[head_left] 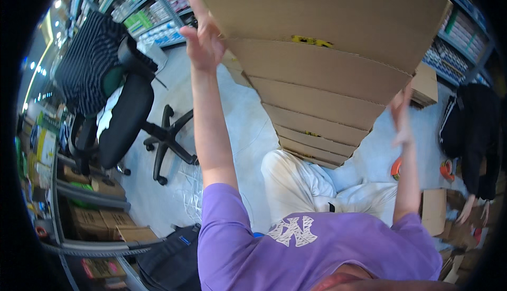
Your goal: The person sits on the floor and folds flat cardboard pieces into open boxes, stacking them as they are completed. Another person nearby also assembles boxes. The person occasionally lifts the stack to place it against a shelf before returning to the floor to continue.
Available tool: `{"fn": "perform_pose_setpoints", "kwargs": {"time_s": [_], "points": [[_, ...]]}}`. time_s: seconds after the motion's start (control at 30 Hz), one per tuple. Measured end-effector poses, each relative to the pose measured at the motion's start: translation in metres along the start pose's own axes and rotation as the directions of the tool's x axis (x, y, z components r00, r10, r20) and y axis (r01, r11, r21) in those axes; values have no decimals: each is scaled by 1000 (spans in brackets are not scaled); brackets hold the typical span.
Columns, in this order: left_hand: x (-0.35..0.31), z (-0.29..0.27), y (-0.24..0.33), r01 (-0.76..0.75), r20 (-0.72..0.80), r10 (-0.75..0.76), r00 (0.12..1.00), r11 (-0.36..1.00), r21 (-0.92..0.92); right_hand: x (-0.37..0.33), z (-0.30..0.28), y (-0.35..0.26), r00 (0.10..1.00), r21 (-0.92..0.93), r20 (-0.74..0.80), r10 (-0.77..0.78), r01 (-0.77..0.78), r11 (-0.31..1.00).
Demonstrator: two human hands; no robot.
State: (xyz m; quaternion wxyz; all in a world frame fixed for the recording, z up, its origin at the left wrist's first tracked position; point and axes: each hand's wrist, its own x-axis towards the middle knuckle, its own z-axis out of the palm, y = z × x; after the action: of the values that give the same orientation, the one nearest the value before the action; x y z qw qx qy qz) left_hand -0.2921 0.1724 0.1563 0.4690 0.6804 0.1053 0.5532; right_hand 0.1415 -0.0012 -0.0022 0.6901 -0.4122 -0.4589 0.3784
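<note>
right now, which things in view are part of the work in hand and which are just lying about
In hand:
- brown cardboard stack, between the two hands
- left hand at its left edge
- right hand at its right edge

Apparently just lying about:
- black office chair
- striped cloth on its back
- black bag

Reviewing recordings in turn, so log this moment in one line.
cardboard: stacked, ahead; left hand: open, at its left edge; right hand: open, at its right edge; contact: unclear
</note>
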Motion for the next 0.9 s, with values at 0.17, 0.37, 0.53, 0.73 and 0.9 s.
{"fn": "perform_pose_setpoints", "kwargs": {"time_s": [0.17, 0.37, 0.53, 0.73, 0.9], "points": [[-166, 13, -169, 281, -203, -267, 942, 959, 44, -126, -90, 231, 932, -694, 298, 207, 63, 717], [-521, 75, -237, 876, -900, -234, 367, 412, 250, -128, 13, 220, 949, -444, 213, -232, 305, 842], [-629, 91, -188, 955, -969, 32, 245, -179, 235, -124, 40, 188, 825, -556, 180, -536, 535, 636], [-662, 78, -132, 863, -944, -61, 325, -390, 323, -95, 112, 93, 843, -516, 91, -530, 495, 699], [-678, 74, -136, 904, -961, -23, 275, -333, 267, -54, 163, 53, 715, -466, -14, -699, 614, 637]]}}
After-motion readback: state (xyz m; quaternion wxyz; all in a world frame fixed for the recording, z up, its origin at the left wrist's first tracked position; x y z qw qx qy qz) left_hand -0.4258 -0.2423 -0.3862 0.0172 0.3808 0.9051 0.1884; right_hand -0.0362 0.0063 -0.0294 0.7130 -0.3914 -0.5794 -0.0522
